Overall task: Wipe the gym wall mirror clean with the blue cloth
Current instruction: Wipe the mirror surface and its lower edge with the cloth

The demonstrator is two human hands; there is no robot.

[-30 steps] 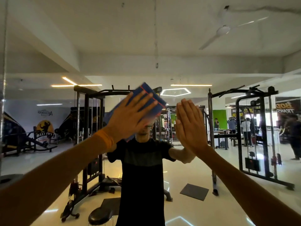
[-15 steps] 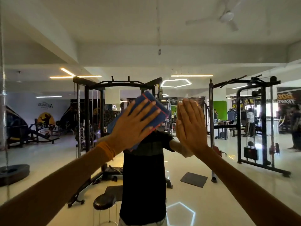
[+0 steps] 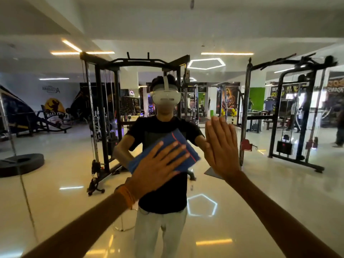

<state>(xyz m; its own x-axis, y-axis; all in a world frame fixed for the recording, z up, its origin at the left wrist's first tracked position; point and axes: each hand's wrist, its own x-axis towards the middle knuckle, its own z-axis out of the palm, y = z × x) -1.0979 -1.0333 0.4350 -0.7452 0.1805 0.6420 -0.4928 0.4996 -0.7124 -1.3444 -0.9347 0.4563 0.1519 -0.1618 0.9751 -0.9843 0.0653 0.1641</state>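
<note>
The wall mirror (image 3: 55,192) fills the whole view and reflects the gym and my own figure. A folded blue cloth (image 3: 178,144) with red stitched lines lies flat against the glass at chest height of the reflection. My left hand (image 3: 158,168) presses it there with straight, spread fingers. To the right of the cloth, my right hand (image 3: 221,146) rests flat on the bare glass, fingers together and pointing up, holding nothing. Most of the cloth's lower left part is hidden under my left hand.
In the reflection stand a black cable rack (image 3: 104,112) at centre left, a second black machine (image 3: 297,116) at right, a tyre (image 3: 22,164) on the floor at left, and people (image 3: 339,125) far right.
My left hand has slid the cloth downward on the glass, from head height of the reflection to chest height. The view has tilted down, and my right hand stays flat on the mirror.
</note>
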